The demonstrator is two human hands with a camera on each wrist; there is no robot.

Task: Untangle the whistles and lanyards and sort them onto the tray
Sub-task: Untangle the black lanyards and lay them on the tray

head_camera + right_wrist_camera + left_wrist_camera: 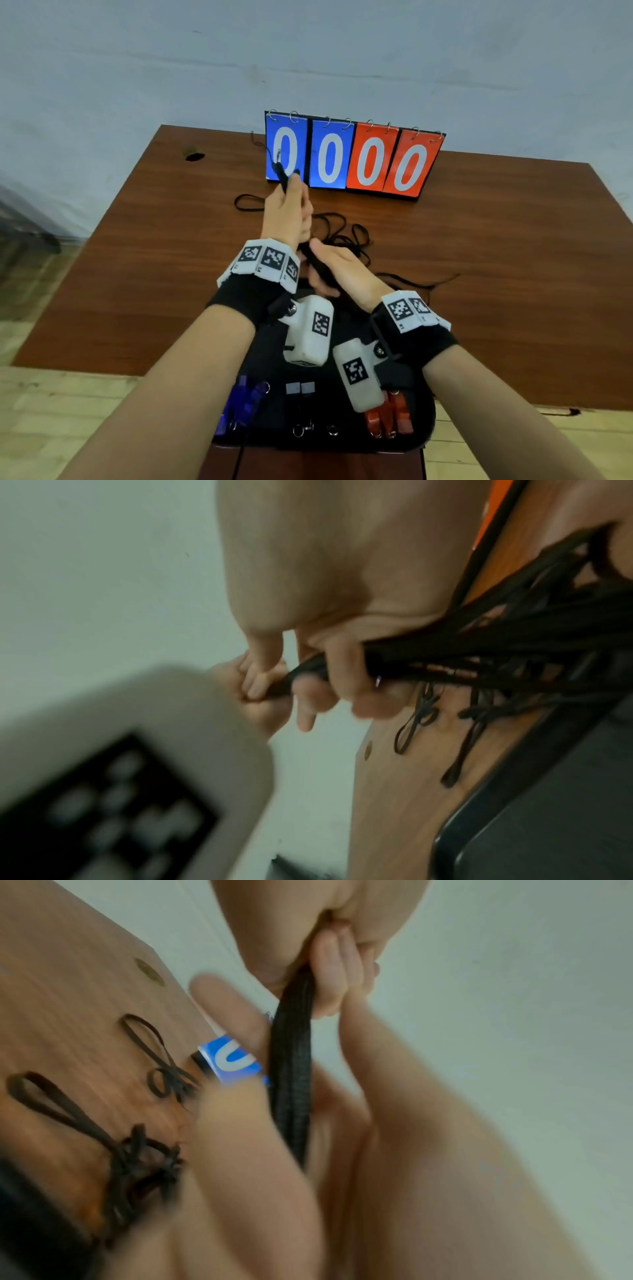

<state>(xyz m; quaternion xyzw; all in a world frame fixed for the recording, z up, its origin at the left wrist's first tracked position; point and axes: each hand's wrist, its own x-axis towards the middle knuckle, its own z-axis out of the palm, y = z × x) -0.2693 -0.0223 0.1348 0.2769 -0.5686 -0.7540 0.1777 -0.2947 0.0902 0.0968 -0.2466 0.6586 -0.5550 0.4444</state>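
Note:
Both hands hold one bundle of black lanyards point(317, 265) above the table. My left hand point(287, 212) grips its far part, and the bundle's end pokes up past the fingers. My right hand point(337, 270) grips the near part, fingers point(342, 669) curled round the cords. In the left wrist view the bundle point(291, 1083) hangs straight. More loose lanyards point(346, 236) lie tangled on the table behind the hands. The black tray point(274, 359) sits at the near edge with blue whistles point(245, 401) on its left and red whistles point(387, 416) on its right.
A flip scoreboard point(352, 157) reading 0000 stands at the back of the brown table point(496, 274). Small key rings point(301, 430) and grey pieces point(300, 389) lie in the tray's middle. A cord loop point(248, 202) lies left of the hands.

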